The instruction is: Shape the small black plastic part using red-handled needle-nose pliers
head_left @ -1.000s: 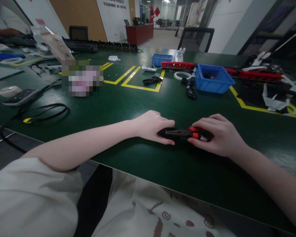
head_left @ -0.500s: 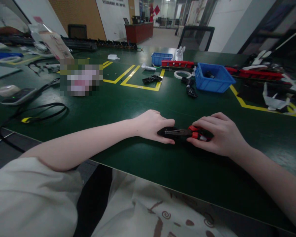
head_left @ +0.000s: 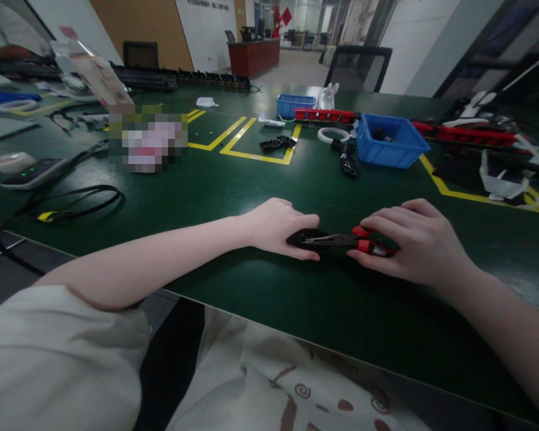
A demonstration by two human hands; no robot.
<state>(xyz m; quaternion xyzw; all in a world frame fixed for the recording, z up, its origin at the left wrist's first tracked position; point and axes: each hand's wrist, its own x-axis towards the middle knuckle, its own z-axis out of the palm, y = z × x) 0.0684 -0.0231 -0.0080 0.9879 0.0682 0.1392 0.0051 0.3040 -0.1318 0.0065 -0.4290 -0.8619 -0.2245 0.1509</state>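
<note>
Needle-nose pliers (head_left: 336, 240) with red and black handles are in my right hand (head_left: 415, 239), their jaws pointing left. My left hand (head_left: 281, 227) is closed around a small black piece (head_left: 302, 238), whose kind I cannot make out. The tips of the pliers lie over that black piece, between my left thumb and forefinger. Whether the jaws grip it is too small to tell. Both hands are low over the green table (head_left: 233, 281), near its front edge.
Beyond my hands stand a blue bin (head_left: 388, 149) and a white tape ring (head_left: 333, 135). Black bundled parts (head_left: 348, 164) lie beside the bin. Leftward are a black cable (head_left: 94, 200), a small device (head_left: 33, 175) and a tilted bottle (head_left: 99, 78). A person's arm (head_left: 13, 52) shows far left.
My right hand and the pliers have shifted slightly right, drawing the jaws partly back from the black piece. My left hand has stayed nearly still.
</note>
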